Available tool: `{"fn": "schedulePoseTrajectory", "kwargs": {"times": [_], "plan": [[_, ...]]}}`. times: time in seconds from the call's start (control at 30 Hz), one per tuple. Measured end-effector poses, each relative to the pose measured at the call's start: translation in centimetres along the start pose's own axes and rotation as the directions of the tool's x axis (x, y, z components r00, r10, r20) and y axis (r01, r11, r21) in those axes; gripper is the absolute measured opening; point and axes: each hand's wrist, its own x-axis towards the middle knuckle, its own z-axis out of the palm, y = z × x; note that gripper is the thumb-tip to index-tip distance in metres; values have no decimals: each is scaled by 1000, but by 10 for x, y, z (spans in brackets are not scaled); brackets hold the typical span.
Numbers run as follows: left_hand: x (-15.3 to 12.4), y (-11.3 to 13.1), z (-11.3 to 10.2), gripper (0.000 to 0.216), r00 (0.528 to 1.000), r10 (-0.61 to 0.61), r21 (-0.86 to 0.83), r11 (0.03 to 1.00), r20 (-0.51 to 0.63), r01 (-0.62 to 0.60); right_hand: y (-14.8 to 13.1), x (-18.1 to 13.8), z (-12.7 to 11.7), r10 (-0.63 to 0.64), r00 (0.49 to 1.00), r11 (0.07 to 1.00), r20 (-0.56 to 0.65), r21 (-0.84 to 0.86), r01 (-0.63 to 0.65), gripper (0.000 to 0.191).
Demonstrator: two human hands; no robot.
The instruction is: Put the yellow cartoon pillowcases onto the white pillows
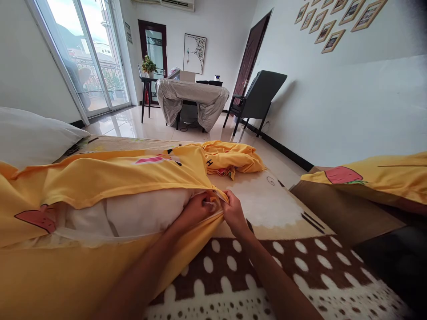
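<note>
Blanket [267,204] below, right hand [233,210] pinching yellow cover [133,178]

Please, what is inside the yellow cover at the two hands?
Inside the yellow cover, white, soft-looking filling shows, with the left hand beside its end. The right hand pinches the cover's edge. The cover hides the remaining filling.
</note>
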Motion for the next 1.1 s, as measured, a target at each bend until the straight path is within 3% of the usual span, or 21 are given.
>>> {"fn": "schedulePoseTrajectory", "kwargs": {"times": [0.2, 0.4, 0.63, 0.8, 0.93, 1.1], "plan": [[-2, 5, 0, 4, 987, 62, -18, 998, -148, -65, -2, 1, -1, 9, 1000, 997, 14, -74, -8, 20], [-11, 11, 0, 11, 948, 310, 103, 948, -70, -302, -5, 1, -4, 0, 1000, 989, -2, -149, 0, 18], [-6, 8, -1, 19, 983, 173, 96, 981, -67, -166, -3, -2, -2, -56, 996, 987, -70, -152, 45, 17], [-3, 0, 0, 27, 999, 47, 105, 993, -2, -46, 0, -1, 2, -24, 995, 1000, -99, 16, 26, 18], [-2, 2, -1, 22, 998, 63, 64, 996, 17, -64, 0, -2, 6, 22, 996, 988, -89, 153, -8, 20], [-4, 10, -6, 19, 991, 128, -86, 989, 44, -124, 2, -3, 6, 31, 997, 989, -75, 145, -20, 19]]}}
